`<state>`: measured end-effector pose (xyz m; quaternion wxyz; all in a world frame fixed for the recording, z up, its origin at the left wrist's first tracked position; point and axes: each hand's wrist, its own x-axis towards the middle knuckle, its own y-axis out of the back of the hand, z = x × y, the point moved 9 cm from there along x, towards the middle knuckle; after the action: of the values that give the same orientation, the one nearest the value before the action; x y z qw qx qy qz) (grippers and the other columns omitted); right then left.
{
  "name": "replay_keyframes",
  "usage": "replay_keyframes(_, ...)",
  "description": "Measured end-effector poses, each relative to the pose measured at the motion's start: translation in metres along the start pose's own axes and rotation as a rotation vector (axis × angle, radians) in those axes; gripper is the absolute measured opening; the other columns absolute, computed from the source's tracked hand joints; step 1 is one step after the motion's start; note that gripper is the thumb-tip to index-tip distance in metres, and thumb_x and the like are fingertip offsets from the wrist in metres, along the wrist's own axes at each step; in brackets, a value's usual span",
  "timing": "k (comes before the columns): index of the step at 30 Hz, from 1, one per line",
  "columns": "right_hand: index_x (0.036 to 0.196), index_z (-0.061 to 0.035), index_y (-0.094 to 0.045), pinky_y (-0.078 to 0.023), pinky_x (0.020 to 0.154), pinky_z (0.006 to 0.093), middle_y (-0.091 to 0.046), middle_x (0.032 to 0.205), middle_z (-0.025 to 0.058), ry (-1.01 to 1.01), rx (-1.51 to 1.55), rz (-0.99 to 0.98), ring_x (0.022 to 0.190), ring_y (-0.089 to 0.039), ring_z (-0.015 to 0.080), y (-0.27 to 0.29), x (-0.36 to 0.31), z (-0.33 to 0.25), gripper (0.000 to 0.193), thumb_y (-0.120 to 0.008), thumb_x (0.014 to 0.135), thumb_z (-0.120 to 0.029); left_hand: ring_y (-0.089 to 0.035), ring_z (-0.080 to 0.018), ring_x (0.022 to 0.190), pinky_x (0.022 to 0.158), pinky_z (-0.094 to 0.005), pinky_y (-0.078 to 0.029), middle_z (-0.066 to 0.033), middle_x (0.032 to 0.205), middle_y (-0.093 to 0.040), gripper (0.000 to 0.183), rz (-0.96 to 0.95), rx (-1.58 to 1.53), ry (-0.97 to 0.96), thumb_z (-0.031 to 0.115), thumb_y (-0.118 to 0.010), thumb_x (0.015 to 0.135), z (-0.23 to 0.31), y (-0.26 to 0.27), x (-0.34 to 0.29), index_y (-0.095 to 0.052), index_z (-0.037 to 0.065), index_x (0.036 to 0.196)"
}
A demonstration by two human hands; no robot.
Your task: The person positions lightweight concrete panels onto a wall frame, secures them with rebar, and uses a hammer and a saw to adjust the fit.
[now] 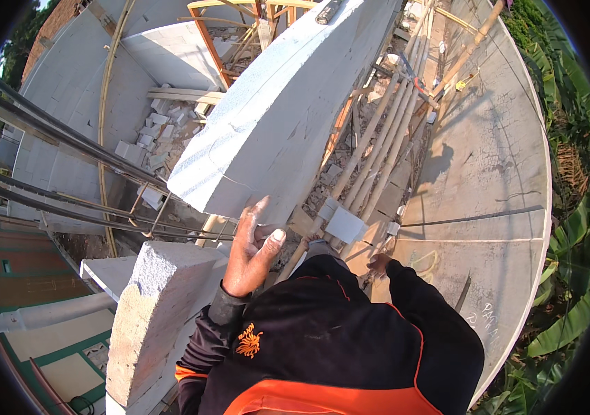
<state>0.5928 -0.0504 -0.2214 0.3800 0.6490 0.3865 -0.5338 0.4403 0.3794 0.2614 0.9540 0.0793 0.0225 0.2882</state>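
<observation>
My left hand (245, 256) is raised in front of me, thumb and fingers apart, with nothing in it. Its fingertips are close to the near end of a pale block wall (267, 152); whether they touch it I cannot tell. Below and left of that hand stands another section of block wall (136, 325) with a rough, chipped top. Lower down by my right side is my right hand (379, 265), small in view, its fingers loosely apart and no object visible in it. A light rectangular block (345, 225) lies on the bamboo poles just ahead of that hand.
Long bamboo poles (385, 145) form the scaffold below me. A grey plastered wall (475, 200) runs along the right, with banana plants (572, 311) beyond. Thick black cables (67, 142) cross on the left. Broken blocks (160, 131) lie inside the pale walls.
</observation>
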Motion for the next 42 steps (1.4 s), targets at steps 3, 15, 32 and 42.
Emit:
replay_keyframes(3,0.130,-0.0081,-0.051,-0.060,0.070,0.0500,-0.066,0.106,0.0126,0.087,0.380,-0.086,0.079,-0.071,0.0296,-0.042,-0.030,-0.029,0.038,-0.063,0.098,-0.024,-0.055,-0.0221,0.119,0.098,-0.0353,-0.047,-0.0179,0.139,-0.051,0.065,-0.055,-0.195,0.054,0.030,-0.064,0.099,-0.010,-0.031,0.026,-0.040,-0.006,0.147)
replay_keyframes(15,0.136,-0.0101,-0.056,-0.056,0.084,0.0501,-0.071,0.111,0.0148,0.238,-0.926,-0.093,0.101,-0.070,0.0304,0.001,-0.058,-0.158,0.057,-0.061,0.092,-0.045,-0.066,-0.0422,0.100,0.090,-0.0482,-0.050,-0.0219,0.106,-0.071,0.050,-1.076,0.562,0.080,0.047,-0.058,0.099,-0.059,-0.165,0.011,-0.066,0.001,0.117)
replay_keyframes(32,0.105,-0.0016,-0.061,-0.044,0.071,0.0299,-0.053,0.074,-0.0012,1.230,0.308,0.255,0.069,-0.049,0.0094,0.105,-0.290,-0.391,0.027,-0.052,0.105,-0.027,-0.064,-0.0438,0.114,0.094,-0.0449,-0.053,-0.0307,0.135,-0.057,0.057,-0.644,-0.027,-0.118,0.037,-0.075,0.089,0.072,-0.020,-0.011,-0.063,-0.002,0.128)
replay_keyframes(42,0.125,0.0006,-0.064,-0.048,0.086,0.0332,-0.070,0.099,0.0104,1.268,-0.174,0.685,0.092,-0.061,0.0194,0.172,-0.256,-0.466,0.034,-0.058,0.097,-0.018,-0.062,-0.0290,0.119,0.106,-0.0430,-0.045,-0.0203,0.124,-0.066,0.061,1.134,0.870,0.121,0.048,-0.037,0.107,0.110,0.183,-0.114,-0.061,-0.003,0.130)
